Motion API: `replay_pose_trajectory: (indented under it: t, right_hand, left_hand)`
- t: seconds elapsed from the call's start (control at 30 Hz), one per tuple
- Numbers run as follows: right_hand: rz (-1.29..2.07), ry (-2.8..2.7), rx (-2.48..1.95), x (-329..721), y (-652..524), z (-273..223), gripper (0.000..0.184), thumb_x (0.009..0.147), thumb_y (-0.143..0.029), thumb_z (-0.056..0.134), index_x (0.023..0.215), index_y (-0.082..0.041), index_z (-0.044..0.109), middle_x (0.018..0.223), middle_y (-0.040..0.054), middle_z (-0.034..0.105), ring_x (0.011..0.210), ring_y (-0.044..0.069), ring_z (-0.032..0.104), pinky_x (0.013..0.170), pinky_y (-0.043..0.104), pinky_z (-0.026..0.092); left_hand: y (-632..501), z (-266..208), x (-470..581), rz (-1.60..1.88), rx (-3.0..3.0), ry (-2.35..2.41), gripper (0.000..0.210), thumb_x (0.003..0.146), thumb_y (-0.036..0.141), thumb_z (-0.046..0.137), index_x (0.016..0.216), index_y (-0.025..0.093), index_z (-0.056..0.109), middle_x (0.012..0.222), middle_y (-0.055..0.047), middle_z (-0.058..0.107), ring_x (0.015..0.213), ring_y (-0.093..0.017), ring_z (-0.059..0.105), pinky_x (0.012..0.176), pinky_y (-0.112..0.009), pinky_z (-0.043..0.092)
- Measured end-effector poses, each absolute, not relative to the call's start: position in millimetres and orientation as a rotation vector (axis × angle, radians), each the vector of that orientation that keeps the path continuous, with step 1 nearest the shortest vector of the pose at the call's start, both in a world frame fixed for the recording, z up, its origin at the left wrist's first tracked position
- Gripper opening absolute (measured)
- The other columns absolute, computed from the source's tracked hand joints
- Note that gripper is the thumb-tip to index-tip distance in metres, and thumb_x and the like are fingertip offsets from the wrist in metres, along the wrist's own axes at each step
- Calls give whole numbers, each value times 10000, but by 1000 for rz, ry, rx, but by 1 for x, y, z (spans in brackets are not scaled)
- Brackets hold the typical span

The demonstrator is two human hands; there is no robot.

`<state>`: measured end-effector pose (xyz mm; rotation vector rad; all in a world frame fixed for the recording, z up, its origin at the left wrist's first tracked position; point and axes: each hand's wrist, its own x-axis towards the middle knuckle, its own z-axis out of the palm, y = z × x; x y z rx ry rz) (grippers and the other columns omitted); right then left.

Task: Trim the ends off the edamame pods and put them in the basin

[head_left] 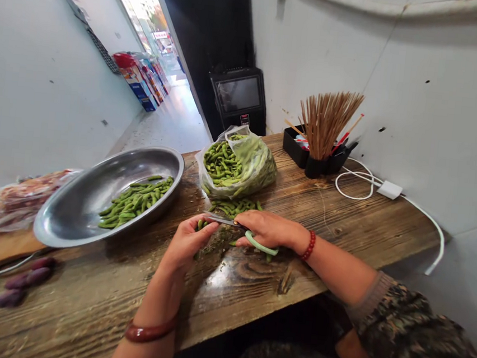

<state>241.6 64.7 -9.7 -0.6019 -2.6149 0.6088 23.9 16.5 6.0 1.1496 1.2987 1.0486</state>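
Over the wooden table, my left hand (188,239) pinches a green soybean pod (201,224) between thumb and fingers. My right hand (265,229) is closed around scissors with pale green handles (261,245); their blades point left and reach to the pod. A pile of loose pods (236,207) lies just beyond my hands. Behind it stands a clear plastic bag (260,170) full of pods. To the left, a wide steel basin (85,195) holds a heap of pods (137,200) on its right side.
Dark red-purple oval things (28,280) lie at the table's left, near a bag of reddish food (26,198). At the back right stand a bundle of thin sticks (326,125), a black holder (294,145) and a white cable (424,214). A black speaker-like box (240,97) is behind the table.
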Motion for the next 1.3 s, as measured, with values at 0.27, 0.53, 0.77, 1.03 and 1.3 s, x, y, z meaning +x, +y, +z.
replay_pose_trajectory:
  t: [0.27, 0.53, 0.77, 1.03, 1.3]
  right_hand:
    - [649, -2422, -775, 241, 67, -7, 239, 850, -342, 669, 865, -168, 506, 821, 24, 567, 723, 148, 499, 653, 249, 378]
    - [586, -2411, -757, 238, 63, -11, 251, 827, -336, 694, 908, -163, 531, 848, 46, 588, 748, 170, 515, 686, 270, 399]
    - [481, -2445, -683, 235, 58, -16, 459, 758, -408, 761, 1059, -142, 538, 952, 96, 596, 858, 221, 530, 764, 324, 444]
    - [429, -2464, -670, 236, 56, -13, 440, 786, -397, 736, 1075, -141, 525, 959, 97, 579, 858, 220, 502, 761, 334, 440]
    - [416, -2470, -714, 236, 54, -9, 425, 804, -407, 716, 1079, -142, 528, 980, 105, 590, 888, 228, 509, 781, 347, 443]
  left_hand:
    - [21, 3, 20, 1192, 955, 1218, 302, 643, 307, 816, 823, 150, 631, 521, 82, 438, 404, -22, 326, 400, -145, 215]
    - [22, 5, 24, 1323, 781, 1069, 236, 674, 236, 764, 797, 158, 577, 641, 39, 592, 382, -6, 345, 388, -137, 253]
    - [22, 3, 25, 1363, 727, 1042, 300, 643, 233, 797, 891, 122, 669, 694, 24, 607, 412, 2, 366, 389, -129, 263]
    - [16, 4, 38, 1276, 810, 1032, 279, 666, 296, 805, 802, 143, 617, 662, 27, 601, 404, -1, 355, 387, -129, 235]
    - [14, 1, 41, 1191, 1066, 1128, 254, 812, 383, 680, 848, 145, 600, 609, 25, 572, 416, -16, 342, 404, -144, 221]
